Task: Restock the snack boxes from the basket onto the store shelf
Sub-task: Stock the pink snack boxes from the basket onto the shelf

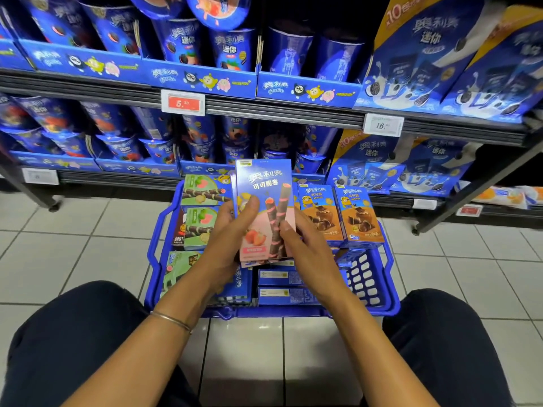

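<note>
A blue plastic basket (379, 289) sits on the tiled floor between my knees. Over it I hold a stack of blue and pink strawberry wafer-roll boxes (264, 186) upright. My left hand (226, 230) grips the stack's left side, thumb on the front. My right hand (305, 245) grips its right side. Inside the basket stand green boxes (202, 227) at the left and brown chocolate boxes (358, 218) at the right. More blue boxes (282, 295) lie flat at the bottom. The store shelf (293, 113) rises just behind the basket.
The shelves hold blue cookie cups (182, 42) and large blue cookie packs (426, 60). Price tags (182, 103) hang on the shelf rails. Shelf legs on castors (415, 230) stand on the floor at both sides. My dark-trousered knees (73, 333) flank the basket.
</note>
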`<state>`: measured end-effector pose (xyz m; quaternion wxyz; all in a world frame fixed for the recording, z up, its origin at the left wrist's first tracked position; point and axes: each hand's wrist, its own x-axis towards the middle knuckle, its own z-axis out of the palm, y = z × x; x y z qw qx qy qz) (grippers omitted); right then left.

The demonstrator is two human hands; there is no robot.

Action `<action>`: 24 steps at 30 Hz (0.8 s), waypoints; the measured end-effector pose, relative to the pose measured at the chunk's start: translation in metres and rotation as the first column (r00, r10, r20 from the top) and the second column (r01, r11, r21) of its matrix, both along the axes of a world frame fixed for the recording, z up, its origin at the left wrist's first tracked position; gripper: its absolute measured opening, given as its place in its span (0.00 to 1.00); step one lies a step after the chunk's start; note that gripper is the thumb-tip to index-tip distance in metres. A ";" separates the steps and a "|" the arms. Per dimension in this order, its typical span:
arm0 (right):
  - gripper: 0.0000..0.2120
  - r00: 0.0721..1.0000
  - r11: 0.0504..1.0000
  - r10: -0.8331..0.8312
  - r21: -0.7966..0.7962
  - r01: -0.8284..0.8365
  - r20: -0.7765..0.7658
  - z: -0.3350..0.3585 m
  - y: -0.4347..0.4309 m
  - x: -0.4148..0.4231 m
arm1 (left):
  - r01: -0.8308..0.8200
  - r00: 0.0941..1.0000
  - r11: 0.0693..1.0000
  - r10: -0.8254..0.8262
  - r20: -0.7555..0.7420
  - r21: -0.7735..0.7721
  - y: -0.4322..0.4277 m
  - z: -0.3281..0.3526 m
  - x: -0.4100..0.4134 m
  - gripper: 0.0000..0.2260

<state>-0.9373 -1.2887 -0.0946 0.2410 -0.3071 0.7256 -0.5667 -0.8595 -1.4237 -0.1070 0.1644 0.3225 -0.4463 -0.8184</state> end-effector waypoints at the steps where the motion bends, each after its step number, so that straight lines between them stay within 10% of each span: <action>1: 0.15 1.000 1.000 0.009 0.021 -0.008 -0.015 0.001 0.001 -0.001 | 0.012 1.000 1.000 -0.012 -0.006 0.002 -0.001 0.000 0.001 0.26; 9: 0.09 0.957 0.961 -0.217 0.212 0.175 0.195 -0.010 0.019 -0.024 | 0.009 0.997 0.988 0.003 -0.077 0.155 -0.001 0.011 0.003 0.33; 16: 0.45 0.866 0.564 0.477 0.808 -0.171 -0.150 -0.052 0.047 -0.027 | 0.028 0.995 0.994 -0.017 -0.098 0.104 -0.004 0.008 0.003 0.26; 24: 0.33 0.858 0.684 0.438 0.718 -0.125 -0.268 -0.057 0.045 -0.026 | 0.052 0.993 0.997 -0.045 -0.108 0.062 -0.004 0.008 0.002 0.26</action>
